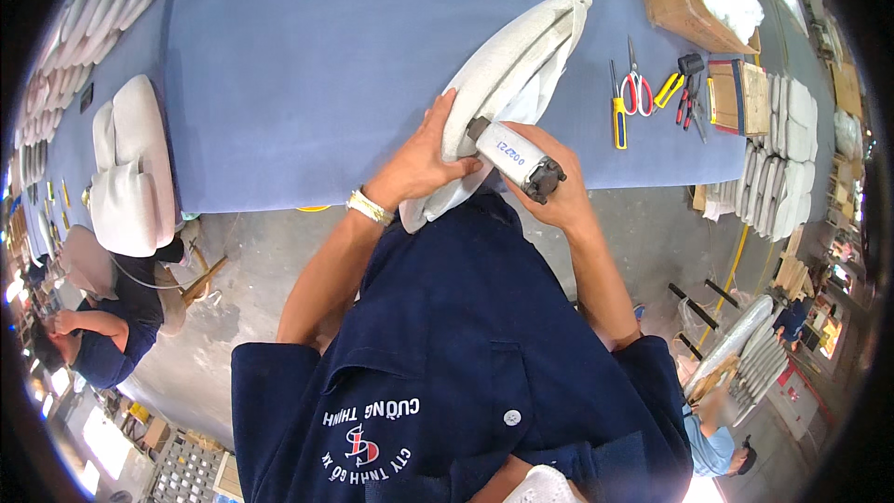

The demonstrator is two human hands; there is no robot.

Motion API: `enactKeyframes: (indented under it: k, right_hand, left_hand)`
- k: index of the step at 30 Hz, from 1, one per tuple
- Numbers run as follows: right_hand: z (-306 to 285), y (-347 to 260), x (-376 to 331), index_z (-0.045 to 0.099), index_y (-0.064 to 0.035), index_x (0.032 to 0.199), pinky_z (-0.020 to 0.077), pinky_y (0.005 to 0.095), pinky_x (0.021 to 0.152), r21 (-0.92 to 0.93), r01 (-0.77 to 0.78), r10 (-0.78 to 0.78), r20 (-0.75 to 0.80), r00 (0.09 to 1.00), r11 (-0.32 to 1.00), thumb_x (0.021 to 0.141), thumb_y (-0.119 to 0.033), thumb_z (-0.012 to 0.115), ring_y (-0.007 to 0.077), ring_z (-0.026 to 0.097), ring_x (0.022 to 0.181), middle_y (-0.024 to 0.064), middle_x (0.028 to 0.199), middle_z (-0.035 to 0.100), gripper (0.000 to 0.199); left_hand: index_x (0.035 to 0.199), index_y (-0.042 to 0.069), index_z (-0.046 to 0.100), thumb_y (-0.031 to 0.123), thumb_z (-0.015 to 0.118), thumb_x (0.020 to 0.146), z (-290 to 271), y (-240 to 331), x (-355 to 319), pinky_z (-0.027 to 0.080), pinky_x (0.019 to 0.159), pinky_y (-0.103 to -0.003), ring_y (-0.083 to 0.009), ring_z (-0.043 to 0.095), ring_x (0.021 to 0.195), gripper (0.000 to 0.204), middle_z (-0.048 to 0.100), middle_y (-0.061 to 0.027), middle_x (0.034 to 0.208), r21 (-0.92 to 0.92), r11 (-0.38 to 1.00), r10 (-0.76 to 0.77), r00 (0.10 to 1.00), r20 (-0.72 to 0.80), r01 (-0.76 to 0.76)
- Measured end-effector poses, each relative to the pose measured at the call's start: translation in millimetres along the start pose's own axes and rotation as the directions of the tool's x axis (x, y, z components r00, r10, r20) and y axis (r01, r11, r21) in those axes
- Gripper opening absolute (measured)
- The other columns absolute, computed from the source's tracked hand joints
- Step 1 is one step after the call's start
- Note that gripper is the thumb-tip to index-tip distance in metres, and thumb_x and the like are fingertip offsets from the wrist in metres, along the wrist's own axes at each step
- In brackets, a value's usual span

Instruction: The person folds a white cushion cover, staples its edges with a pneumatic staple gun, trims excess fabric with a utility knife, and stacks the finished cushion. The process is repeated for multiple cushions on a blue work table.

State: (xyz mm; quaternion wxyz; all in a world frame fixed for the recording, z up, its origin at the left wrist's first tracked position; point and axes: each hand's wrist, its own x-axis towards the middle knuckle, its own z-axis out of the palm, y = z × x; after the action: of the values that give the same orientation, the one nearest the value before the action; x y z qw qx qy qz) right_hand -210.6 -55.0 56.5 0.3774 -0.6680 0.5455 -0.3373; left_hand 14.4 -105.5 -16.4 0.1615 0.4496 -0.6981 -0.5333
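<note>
A pale grey upholstered cushion panel [503, 47] stands tilted on its edge at the near side of the blue table, its open side with white lining [531, 98] facing right. My left hand [430, 156] is closed around the panel's left edge, thumb over the rim. In my right hand [561, 172] is a staple gun [507, 154] with a silver body and black ends. It lies against the panel's open side, close to my left thumb. The gun hides its own nose and most of my right fingers.
Right on the blue table [307, 65] lie a yellow screwdriver [619, 116], red-handled scissors [637, 93] and pliers [669, 90]. Beyond them stands a carton [684, 0] of white stuffing. Stacked grey cushions [782, 168] rise at the right, with upholstered pieces [135, 168] at left. A co-worker [107, 326] sits lower left.
</note>
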Motion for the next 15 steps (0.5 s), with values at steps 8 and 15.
enactKeyframes:
  k: [8, 15]
  right_hand:
    - [15.7, -20.1, -2.6, 0.066, -0.0029, 0.131, 0.0562, 0.0392, 0.092, -0.002, -0.114, 0.114, -0.008, 0.993, 0.994, 0.073, -0.015, 0.077, 0.0360, 0.073, 0.107, 0.0202, 0.121, 0.073, 0.060]
    - [5.6, -18.9, -6.3, 0.063, 0.0004, 0.133, 0.0559, 0.0333, 0.086, -0.127, -0.083, 0.090, 0.050, 0.995, 0.988, 0.078, -0.007, 0.075, 0.0277, 0.074, 0.103, 0.0183, 0.116, 0.073, 0.057]
  left_hand:
    - [0.160, -0.002, 0.022, 0.023, 0.073, 0.089, -19.6, 25.6, -10.7, 0.044, 0.113, -0.047, -0.0447, 0.052, 0.136, 0.092, 0.047, -0.0332, 0.150, 0.161, 0.964, -0.211, 0.977, -0.014, 0.210]
    - [0.159, 0.000, 0.025, 0.021, 0.074, 0.087, -11.8, 29.9, -11.9, 0.043, 0.113, -0.051, -0.0506, 0.046, 0.139, 0.089, 0.042, -0.0324, 0.155, 0.207, 0.964, -0.162, 0.986, -0.041, 0.167]
